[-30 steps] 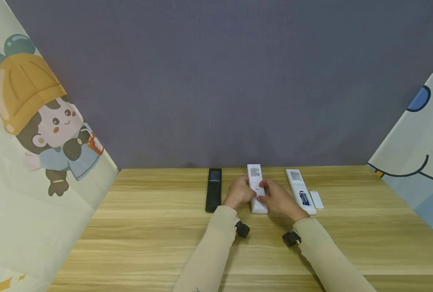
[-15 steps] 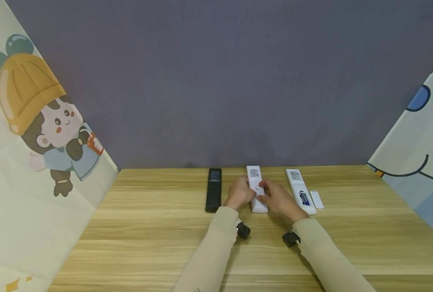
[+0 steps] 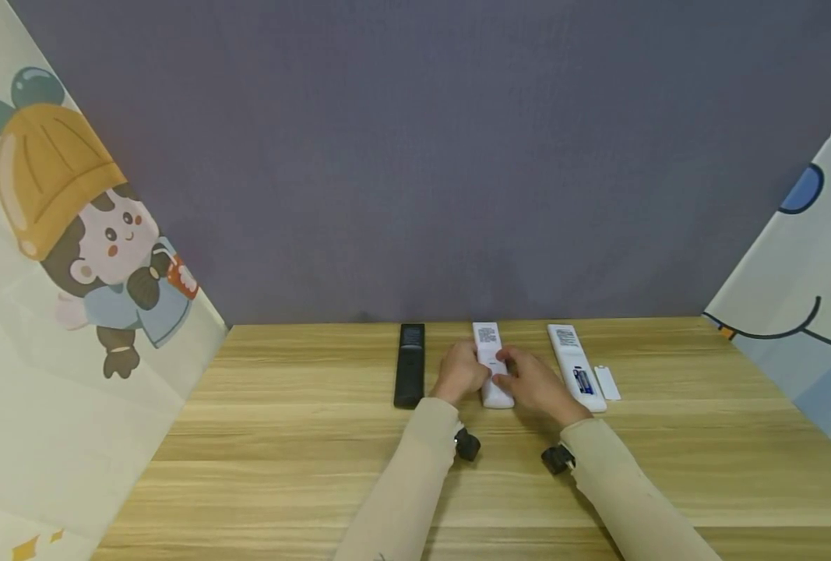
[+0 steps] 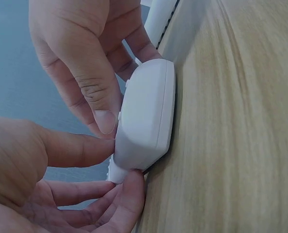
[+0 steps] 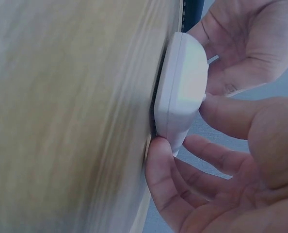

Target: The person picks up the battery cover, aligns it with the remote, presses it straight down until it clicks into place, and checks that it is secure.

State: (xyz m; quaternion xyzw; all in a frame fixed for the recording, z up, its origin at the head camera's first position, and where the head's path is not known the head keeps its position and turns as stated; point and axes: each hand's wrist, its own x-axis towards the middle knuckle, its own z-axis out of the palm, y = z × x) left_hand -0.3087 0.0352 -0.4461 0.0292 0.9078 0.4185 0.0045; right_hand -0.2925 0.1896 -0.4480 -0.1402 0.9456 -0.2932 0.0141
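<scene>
1. Head view: your left hand (image 3: 460, 370) and right hand (image 3: 536, 383) pinch the middle white remote (image 3: 491, 361) from either side. It lies back up, its far end at the tabletop (image 3: 289, 436)'s far edge, slightly right of that edge's middle. You seem to be working at its back; steady the body with your left hand and let the right do the finer pressing.

2. Same view: the black remote (image 3: 410, 366) lies toward the tabletop's left edge. Toward the right edge, the open white remote (image 3: 568, 352) shows its batteries (image 3: 583, 381), with a loose cover (image 3: 607, 383) beside it. Your right wrist is close to that remote, so mind your sleeve there.

3. Left wrist view: both thumbs bear on the upward face, and your left fingers brace the side, low by the tabletop. Small bumps (image 4: 127, 83) show along that face; whether they belong to a cover you cannot tell. Press evenly, along the remote's length, without prying.

4. Right wrist view: your right thumb sits on the back, with a fingertip low against the side. Brace that side firmly so the smooth shell is less likely to roll or skid.
</scene>
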